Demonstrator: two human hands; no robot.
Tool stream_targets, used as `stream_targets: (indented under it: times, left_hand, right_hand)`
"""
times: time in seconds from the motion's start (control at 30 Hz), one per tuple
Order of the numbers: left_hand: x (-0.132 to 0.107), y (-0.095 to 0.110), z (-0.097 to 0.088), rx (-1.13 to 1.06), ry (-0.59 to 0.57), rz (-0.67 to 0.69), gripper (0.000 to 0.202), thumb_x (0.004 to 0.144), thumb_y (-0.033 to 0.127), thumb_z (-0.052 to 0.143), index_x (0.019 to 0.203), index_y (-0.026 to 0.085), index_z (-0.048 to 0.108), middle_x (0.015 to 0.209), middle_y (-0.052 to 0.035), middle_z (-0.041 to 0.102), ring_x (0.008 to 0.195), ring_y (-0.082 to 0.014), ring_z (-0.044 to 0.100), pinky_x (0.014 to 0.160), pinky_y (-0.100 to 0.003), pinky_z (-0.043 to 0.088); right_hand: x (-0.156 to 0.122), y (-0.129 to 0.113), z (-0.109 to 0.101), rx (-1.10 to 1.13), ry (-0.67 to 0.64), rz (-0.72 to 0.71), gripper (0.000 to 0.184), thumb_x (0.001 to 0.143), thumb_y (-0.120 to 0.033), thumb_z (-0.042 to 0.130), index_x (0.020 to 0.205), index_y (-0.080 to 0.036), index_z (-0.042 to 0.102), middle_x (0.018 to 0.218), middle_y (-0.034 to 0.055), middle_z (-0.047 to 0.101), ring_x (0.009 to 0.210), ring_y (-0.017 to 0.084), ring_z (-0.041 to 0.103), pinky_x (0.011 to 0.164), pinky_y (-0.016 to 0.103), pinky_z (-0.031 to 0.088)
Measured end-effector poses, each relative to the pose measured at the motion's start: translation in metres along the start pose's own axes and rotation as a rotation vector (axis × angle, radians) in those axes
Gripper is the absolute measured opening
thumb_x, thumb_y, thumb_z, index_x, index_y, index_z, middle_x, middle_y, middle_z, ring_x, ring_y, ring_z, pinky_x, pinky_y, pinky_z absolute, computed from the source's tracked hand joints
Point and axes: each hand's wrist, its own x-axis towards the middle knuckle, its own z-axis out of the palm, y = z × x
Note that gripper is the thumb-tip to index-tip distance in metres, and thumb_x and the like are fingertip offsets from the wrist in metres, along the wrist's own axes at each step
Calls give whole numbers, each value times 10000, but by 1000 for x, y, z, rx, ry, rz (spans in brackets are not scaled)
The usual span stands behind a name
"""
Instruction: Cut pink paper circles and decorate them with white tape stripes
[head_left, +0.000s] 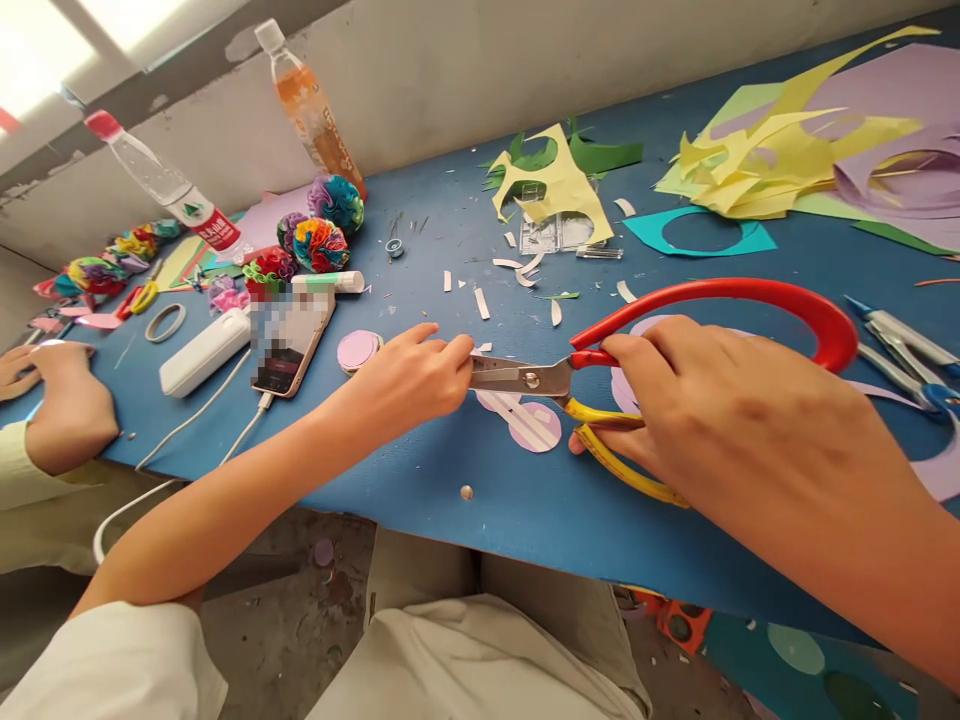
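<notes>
My right hand [727, 410] grips a pair of scissors [544, 378] with one red and one yellow handle, the blades pointing left. At the blade tips my left hand [424, 370] is closed, its fingers pinched together; they cover the tips and whatever they hold. A small white scrap [484, 348] shows beside those fingers. Under the scissors lie pale purple paper circles with white strips [534, 428] across them. Left of my left hand is a small stack of purple paper discs [358, 350]. More purple paper is partly hidden behind my right hand.
A phone [300, 345] on a cable, a white power bank [206, 352], a glue stick [330, 283] and colourful paper flowers [321, 243] stand to the left. Two bottles [315, 110] rise behind. Cut paper [795, 150] and a compass [900, 345] lie right. Another person's arm [71, 405] rests far left.
</notes>
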Motion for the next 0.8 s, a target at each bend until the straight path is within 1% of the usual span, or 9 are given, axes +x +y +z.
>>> stream_targets:
  times: [0.07,0.17,0.3,0.37,0.43,0.6,0.63,0.7,0.8]
  left_hand:
    - [-1,0,0,-14,-12,14,217,865,18,464,761,117,628,741,-33,633,501,-135,568,800,-308,527]
    - [-3,-3,2,-65,-14,12,212,907,71,453,794,121,626,778,-40,647,554,-137,588,868,-312,509]
    - [-8,-9,3,-161,-9,11,247,939,110,431,800,127,635,865,-62,678,641,-130,620,870,-290,509]
    - [-9,-12,3,-198,11,-1,259,945,126,430,792,126,638,883,-69,687,681,-130,635,877,-290,515]
    - [-9,-14,2,-225,38,-32,245,944,153,451,791,126,640,884,-62,694,708,-132,645,861,-285,527]
    - [-13,-21,-4,-364,66,-129,204,936,169,479,837,139,656,922,-57,712,771,-132,666,728,-246,544]
    - [-15,-22,-5,-388,74,-131,213,942,176,475,844,146,662,936,-56,718,779,-127,670,743,-248,547]
    - [-18,-22,-6,-393,98,-117,223,948,195,480,845,160,675,955,-46,730,788,-118,680,828,-271,555]
    - [-21,-19,-6,-313,130,-103,221,938,166,493,832,172,688,960,-24,747,808,-114,699,952,-315,541]
  right_hand:
    - [0,-1,1,25,-7,2,159,886,-285,451,908,-152,536,747,59,485,661,234,481,582,316,318]
    - [-1,-2,1,51,-5,1,137,852,-282,484,879,-156,532,734,53,467,633,226,473,577,316,315]
    - [-3,-2,0,73,-2,3,132,836,-274,486,880,-156,526,725,44,445,618,220,456,571,314,295]
    - [-3,-2,-2,71,11,2,142,831,-275,489,890,-152,527,725,45,443,624,220,459,573,315,290]
    - [-3,-2,-3,66,25,-2,158,820,-295,508,887,-152,526,728,45,446,620,218,462,577,316,297]
    - [-2,-2,-3,64,42,-19,187,795,-315,554,877,-150,522,725,39,442,598,214,467,578,318,313]
    - [-2,-2,-3,63,49,-18,195,798,-315,554,888,-145,523,724,36,438,598,214,469,574,317,310]
    - [-2,-2,-3,65,57,-6,201,805,-315,547,900,-139,523,724,35,438,608,216,475,572,315,306]
    - [-3,-2,-3,62,55,1,160,818,-296,525,877,-148,525,722,40,447,628,220,477,584,319,308]
